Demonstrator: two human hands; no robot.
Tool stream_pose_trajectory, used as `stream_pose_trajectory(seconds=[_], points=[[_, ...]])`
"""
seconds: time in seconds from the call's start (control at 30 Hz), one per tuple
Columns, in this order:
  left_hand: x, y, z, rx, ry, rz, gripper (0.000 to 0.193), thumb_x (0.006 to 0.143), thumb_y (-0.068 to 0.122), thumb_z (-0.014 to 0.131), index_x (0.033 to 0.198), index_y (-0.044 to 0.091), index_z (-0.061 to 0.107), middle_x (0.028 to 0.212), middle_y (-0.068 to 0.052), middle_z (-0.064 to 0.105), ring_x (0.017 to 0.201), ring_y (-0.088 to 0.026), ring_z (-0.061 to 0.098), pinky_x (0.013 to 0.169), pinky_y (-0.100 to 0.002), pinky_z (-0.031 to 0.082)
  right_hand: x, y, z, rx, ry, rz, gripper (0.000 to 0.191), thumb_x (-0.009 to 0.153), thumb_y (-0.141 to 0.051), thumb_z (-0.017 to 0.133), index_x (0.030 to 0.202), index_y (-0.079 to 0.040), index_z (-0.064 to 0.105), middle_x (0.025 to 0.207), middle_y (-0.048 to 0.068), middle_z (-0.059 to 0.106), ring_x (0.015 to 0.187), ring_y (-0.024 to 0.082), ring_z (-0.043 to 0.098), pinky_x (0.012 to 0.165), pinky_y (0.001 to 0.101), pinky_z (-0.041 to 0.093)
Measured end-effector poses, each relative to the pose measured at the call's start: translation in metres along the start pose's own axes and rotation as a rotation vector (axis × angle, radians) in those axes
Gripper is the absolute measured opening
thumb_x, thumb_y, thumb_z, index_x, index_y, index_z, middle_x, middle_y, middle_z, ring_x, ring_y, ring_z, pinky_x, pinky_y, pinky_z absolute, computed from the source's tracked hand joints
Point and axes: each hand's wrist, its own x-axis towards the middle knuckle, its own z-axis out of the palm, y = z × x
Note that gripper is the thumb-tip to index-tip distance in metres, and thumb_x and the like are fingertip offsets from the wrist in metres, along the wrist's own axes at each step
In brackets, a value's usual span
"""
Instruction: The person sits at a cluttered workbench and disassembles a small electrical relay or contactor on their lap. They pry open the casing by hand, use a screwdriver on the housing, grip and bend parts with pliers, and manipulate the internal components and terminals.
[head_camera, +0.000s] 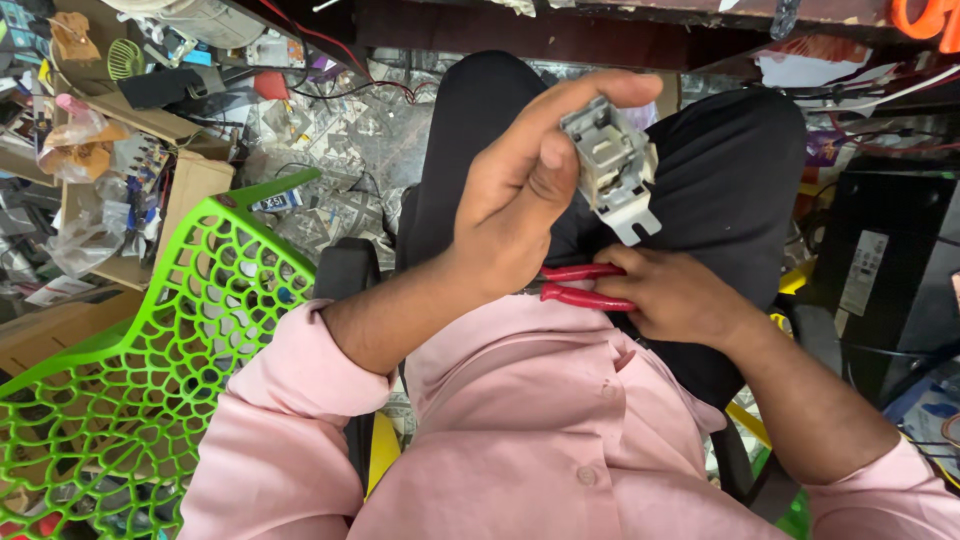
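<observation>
My left hand (525, 190) is raised over my lap and grips a small grey and white plastic switch part (615, 170) between thumb and fingers. My right hand (670, 295) rests low on my lap, closed around the red handles of a pair of pliers (580, 285). The pliers' jaws are hidden behind my left wrist. I wear a pink shirt and black trousers and sit on a dark chair.
A bright green lattice plastic chair (140, 350) stands at my left. Cluttered cardboard shelves (120, 130) with bags and small parts fill the far left. Wires lie on the patterned floor (350, 150). A black box (890, 260) stands at the right, under a dark table edge (560, 30).
</observation>
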Motion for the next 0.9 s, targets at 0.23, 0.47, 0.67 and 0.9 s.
stream_pose_trajectory(seconds=[0.23,0.47,0.67,0.9], points=[[-0.002,-0.0044,-0.0012,-0.069,0.016,-0.033,0.055,0.124,0.043,0.043,0.152,-0.004,0.046,0.143,-0.007,0.054,0.117,-0.013,0.059,0.108,-0.027,0.047,0.0012,0.0009,-0.0026,0.027,-0.016,0.016,0.044,0.067,-0.007,0.075,0.109,-0.017,0.07,0.123,0.006,0.06,0.104,0.03,0.065,0.08,0.0435,0.055],[0.0012,-0.0029,-0.0013,0.055,0.014,0.008,0.05,0.125,0.041,0.043,0.149,-0.002,0.049,0.143,-0.008,0.053,0.126,-0.013,0.055,0.113,-0.026,0.044,0.0024,0.0011,-0.0045,0.032,-0.016,0.017,0.041,0.07,-0.009,0.075,0.11,-0.017,0.07,0.124,0.005,0.06,0.104,0.03,0.065,0.08,0.0437,0.055],[0.0008,0.0008,-0.001,0.226,0.005,0.06,0.048,0.125,0.043,0.042,0.147,0.001,0.053,0.138,-0.008,0.056,0.129,-0.013,0.055,0.115,-0.025,0.044,0.0043,-0.001,-0.0049,0.013,-0.047,0.063,0.052,0.067,-0.009,0.074,0.116,-0.023,0.071,0.13,0.004,0.058,0.102,0.031,0.066,0.077,0.0423,0.056],[0.0027,0.0007,-0.0007,0.219,-0.001,0.069,0.049,0.124,0.043,0.043,0.147,0.001,0.053,0.137,-0.007,0.056,0.127,-0.012,0.055,0.113,-0.024,0.045,0.0054,-0.0043,-0.007,0.049,-0.064,0.09,0.04,0.072,-0.01,0.074,0.11,-0.023,0.071,0.129,0.0,0.06,0.101,0.027,0.068,0.079,0.0413,0.056]])
